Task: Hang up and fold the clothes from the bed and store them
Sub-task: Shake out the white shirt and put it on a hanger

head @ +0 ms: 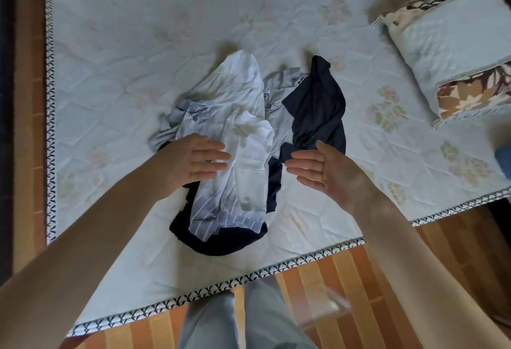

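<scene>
A heap of crumpled clothes lies mid-bed on the pale quilted mattress (138, 30). On top is a white shirt (243, 116), with a blue-and-white striped shirt (210, 216) under its near end. A dark navy garment (318, 108) lies to the right, and more dark cloth (221, 243) sticks out at the near side. My left hand (190, 160) hovers over the white shirt's left edge, fingers straight, holding nothing. My right hand (323, 171) is held palm-in beside the dark garment, fingers extended, also holding nothing.
A folded floral blanket stack (453, 52) sits at the bed's right side. The mattress border with a black-and-white trim (249, 276) runs along the near edge. Below it is the orange-striped floor (345, 279) and my grey trouser legs (249, 318).
</scene>
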Motion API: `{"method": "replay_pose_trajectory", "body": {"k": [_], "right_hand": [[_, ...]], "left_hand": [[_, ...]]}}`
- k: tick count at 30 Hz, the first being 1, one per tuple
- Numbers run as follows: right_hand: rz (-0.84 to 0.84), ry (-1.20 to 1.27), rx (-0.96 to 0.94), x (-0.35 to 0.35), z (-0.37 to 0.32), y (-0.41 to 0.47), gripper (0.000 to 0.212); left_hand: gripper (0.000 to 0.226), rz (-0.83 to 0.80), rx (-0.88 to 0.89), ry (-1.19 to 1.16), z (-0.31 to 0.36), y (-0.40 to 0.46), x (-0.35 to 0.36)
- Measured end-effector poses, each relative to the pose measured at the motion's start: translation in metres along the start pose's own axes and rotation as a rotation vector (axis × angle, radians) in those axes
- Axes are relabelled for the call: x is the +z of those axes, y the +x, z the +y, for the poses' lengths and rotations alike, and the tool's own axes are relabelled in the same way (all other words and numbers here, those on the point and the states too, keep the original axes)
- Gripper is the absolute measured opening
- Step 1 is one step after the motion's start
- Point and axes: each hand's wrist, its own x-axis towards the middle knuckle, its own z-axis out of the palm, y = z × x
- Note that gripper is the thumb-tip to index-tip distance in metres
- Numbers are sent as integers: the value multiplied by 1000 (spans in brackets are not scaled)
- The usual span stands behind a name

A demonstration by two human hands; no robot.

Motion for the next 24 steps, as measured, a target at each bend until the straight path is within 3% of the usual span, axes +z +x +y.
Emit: {"method": "replay_pose_trajectory", "body": {"k": [14, 20, 24], "right_hand": [[38, -143, 136, -8, 2, 215, 42], [74, -326, 187, 16, 23, 301, 70], [45, -627, 132, 26, 47, 348, 99]], "left_hand": [[26, 296, -161, 313, -17, 205, 19], [76, 329, -185, 522, -63, 287, 3], [106, 409, -253, 773, -89, 321, -1]]}}
